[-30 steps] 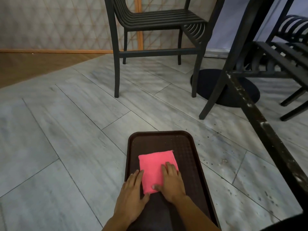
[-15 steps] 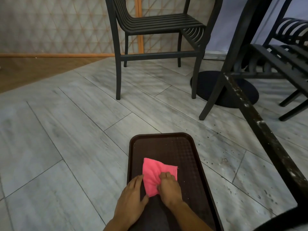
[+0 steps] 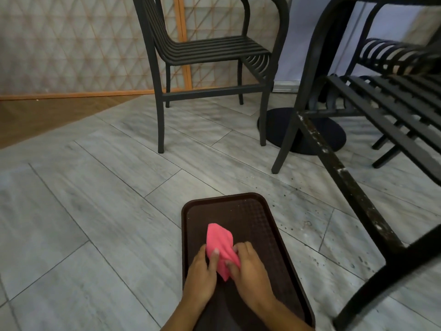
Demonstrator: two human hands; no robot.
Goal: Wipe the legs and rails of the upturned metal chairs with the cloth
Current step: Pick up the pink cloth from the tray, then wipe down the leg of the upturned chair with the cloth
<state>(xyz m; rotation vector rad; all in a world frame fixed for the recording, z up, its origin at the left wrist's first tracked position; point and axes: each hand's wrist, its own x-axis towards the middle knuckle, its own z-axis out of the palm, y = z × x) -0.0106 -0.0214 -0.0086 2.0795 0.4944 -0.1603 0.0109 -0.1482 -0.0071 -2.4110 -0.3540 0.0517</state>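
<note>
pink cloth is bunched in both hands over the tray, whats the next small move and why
Probably lift the pink cloth off the tray toward the speckled chair leg at right: both the left hand and right hand already grip it, and that leg looks dirty.

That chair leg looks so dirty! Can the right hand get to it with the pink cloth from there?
Probably yes. The right hand grips the pink cloth over the tray, and the speckled chair leg slants past on that side with only bare floor between.
</note>
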